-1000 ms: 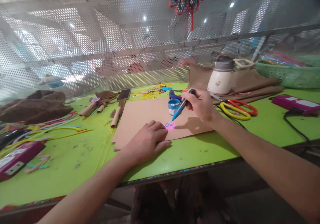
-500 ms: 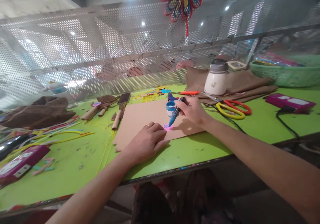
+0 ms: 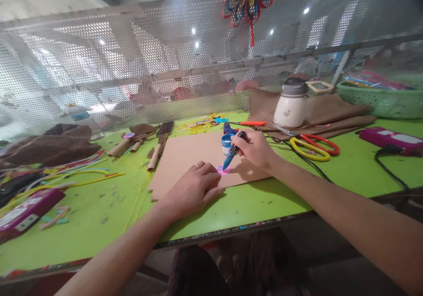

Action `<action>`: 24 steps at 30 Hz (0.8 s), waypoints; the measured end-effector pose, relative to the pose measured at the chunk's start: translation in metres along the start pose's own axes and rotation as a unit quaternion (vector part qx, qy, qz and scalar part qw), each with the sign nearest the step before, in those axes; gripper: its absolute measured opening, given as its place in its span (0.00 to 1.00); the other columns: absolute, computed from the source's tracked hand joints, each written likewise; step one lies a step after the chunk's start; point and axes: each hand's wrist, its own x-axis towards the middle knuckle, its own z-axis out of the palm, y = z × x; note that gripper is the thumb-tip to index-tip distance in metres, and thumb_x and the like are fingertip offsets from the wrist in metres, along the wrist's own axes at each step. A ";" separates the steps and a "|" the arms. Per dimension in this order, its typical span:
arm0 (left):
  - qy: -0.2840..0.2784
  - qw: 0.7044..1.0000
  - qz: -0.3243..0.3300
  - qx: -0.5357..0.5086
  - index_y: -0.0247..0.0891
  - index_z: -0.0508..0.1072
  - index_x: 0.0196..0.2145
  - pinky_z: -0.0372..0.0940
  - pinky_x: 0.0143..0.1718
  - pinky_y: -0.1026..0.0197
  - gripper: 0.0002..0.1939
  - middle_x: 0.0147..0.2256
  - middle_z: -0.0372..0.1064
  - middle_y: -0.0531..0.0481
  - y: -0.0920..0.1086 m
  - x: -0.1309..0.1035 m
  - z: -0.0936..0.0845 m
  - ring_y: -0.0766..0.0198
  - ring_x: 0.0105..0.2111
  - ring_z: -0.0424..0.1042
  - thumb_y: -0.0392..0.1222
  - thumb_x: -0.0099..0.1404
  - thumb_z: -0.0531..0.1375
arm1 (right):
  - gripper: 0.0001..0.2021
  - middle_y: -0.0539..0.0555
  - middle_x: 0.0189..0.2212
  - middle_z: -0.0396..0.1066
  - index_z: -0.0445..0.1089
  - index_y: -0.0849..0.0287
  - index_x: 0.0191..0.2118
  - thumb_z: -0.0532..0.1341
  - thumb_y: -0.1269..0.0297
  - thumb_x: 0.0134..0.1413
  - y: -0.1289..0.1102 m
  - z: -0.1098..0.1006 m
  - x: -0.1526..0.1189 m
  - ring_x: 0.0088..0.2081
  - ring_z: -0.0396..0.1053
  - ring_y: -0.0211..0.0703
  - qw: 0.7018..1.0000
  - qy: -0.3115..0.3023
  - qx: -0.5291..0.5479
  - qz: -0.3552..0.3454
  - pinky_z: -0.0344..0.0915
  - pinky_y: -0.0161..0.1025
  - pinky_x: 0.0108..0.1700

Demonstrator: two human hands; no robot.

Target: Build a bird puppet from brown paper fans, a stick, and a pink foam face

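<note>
My right hand (image 3: 256,148) grips a blue and black marker pen (image 3: 230,156), tilted, with its tip at a small pink disc (image 3: 226,171). Blue loops are drawn on the disc, which lies near the front edge of a brown cardboard sheet (image 3: 185,150). My left hand (image 3: 194,186) rests on the board with its fingers lying down and the thumb apart. Its fingertips are at the disc's left side; whether they press on it I cannot tell. Just behind the pen stands a small blue-rimmed tub (image 3: 226,142), partly covered by my right hand.
Red and yellow-handled scissors (image 3: 310,148) and a white jar (image 3: 291,106) are on the right, beside folded brown cloth (image 3: 343,113). A green basket (image 3: 383,100) stands beyond. Purple power strips (image 3: 31,212) flank the work. Brown rolled pieces (image 3: 120,147) and a phone (image 3: 165,128) lie left.
The view has shifted slightly, so things on the table appear a little further right. My right hand still holds the pen at the pink disc; my left hand stays on the board.
</note>
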 end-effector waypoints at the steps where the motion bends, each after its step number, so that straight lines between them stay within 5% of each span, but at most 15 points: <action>1: -0.001 1.000 -0.001 0.000 0.37 0.73 0.40 0.62 0.46 0.53 0.18 0.40 0.67 0.43 0.000 0.000 0.000 0.54 0.43 0.64 0.50 0.72 0.49 | 0.14 0.45 0.15 0.61 0.61 0.58 0.20 0.58 0.60 0.53 0.000 0.000 0.000 0.19 0.59 0.33 1.000 -0.001 0.003 0.002 0.58 0.33 0.24; 24: 0.002 1.000 -0.001 0.000 0.37 0.72 0.40 0.62 0.46 0.52 0.17 0.41 0.67 0.43 0.001 0.000 -0.001 0.54 0.43 0.64 0.50 0.72 0.50 | 0.13 0.46 0.16 0.61 0.60 0.57 0.21 0.57 0.59 0.54 0.006 0.001 0.002 0.20 0.60 0.35 0.999 -0.004 -0.047 -0.009 0.59 0.34 0.25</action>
